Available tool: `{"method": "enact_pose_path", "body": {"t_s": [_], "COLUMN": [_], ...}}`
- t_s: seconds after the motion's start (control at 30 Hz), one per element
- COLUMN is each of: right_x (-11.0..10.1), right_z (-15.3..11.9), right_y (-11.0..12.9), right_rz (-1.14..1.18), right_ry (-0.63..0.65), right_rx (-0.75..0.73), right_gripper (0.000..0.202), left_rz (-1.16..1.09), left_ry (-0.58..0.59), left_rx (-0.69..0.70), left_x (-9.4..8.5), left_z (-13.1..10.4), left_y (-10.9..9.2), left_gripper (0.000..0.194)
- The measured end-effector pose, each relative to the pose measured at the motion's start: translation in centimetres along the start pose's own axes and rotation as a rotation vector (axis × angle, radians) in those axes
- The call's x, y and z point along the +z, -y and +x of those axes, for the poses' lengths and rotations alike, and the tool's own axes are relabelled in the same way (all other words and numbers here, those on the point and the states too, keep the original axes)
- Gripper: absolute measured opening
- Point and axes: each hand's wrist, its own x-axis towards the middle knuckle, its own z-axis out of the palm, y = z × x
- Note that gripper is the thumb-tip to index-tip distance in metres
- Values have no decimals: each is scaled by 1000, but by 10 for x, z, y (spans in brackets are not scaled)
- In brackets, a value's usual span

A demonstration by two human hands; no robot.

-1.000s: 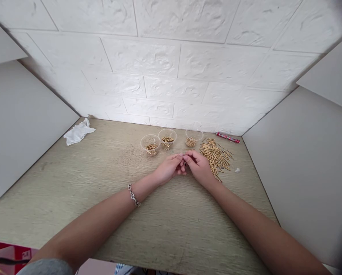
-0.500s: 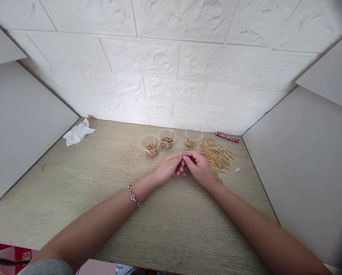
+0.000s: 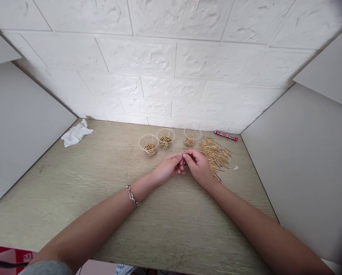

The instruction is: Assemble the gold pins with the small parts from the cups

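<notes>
My left hand (image 3: 169, 167) and my right hand (image 3: 198, 165) meet fingertip to fingertip over the table. Both are closed in a pinch, and whatever they hold is hidden or too small to name. Just right of my right hand lies a loose pile of thin gold-coloured metal pins (image 3: 213, 152). Beyond the hands stand three clear plastic cups: a left cup (image 3: 148, 142) and a middle cup (image 3: 166, 136) with short gold-coloured pieces in them, and a right cup (image 3: 192, 133) with finer, paler gold pieces at its bottom.
A crumpled white tissue (image 3: 76, 133) lies at the back left of the table (image 3: 81, 175). Tiny specks are scattered left of the cups. At the back right is a red wrapped tube (image 3: 226, 135), with a white scrap (image 3: 235, 167) nearer. White walls (image 3: 159, 57) enclose the back and sides.
The whole view has shifted slightly, so everything sits a little further left. Both hands stay pinched together in nearly the same place, with only small finger movement.
</notes>
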Motion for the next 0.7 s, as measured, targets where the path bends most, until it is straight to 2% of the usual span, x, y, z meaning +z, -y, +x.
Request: {"method": "enact_pose_path", "body": {"t_s": [0.43, 0.7], "right_x": [0, 0], "right_z": [0, 3], "right_y": [6, 3], "right_rz": [77, 110], "right_ry": [17, 75], "right_rx": [16, 56], "right_gripper": [17, 20], "left_rz": [4, 3], "left_ry": [9, 11], "left_rx": [8, 5], "left_x": [0, 0], "left_z": [0, 1], "left_y": [0, -1], "left_gripper": [32, 32]}}
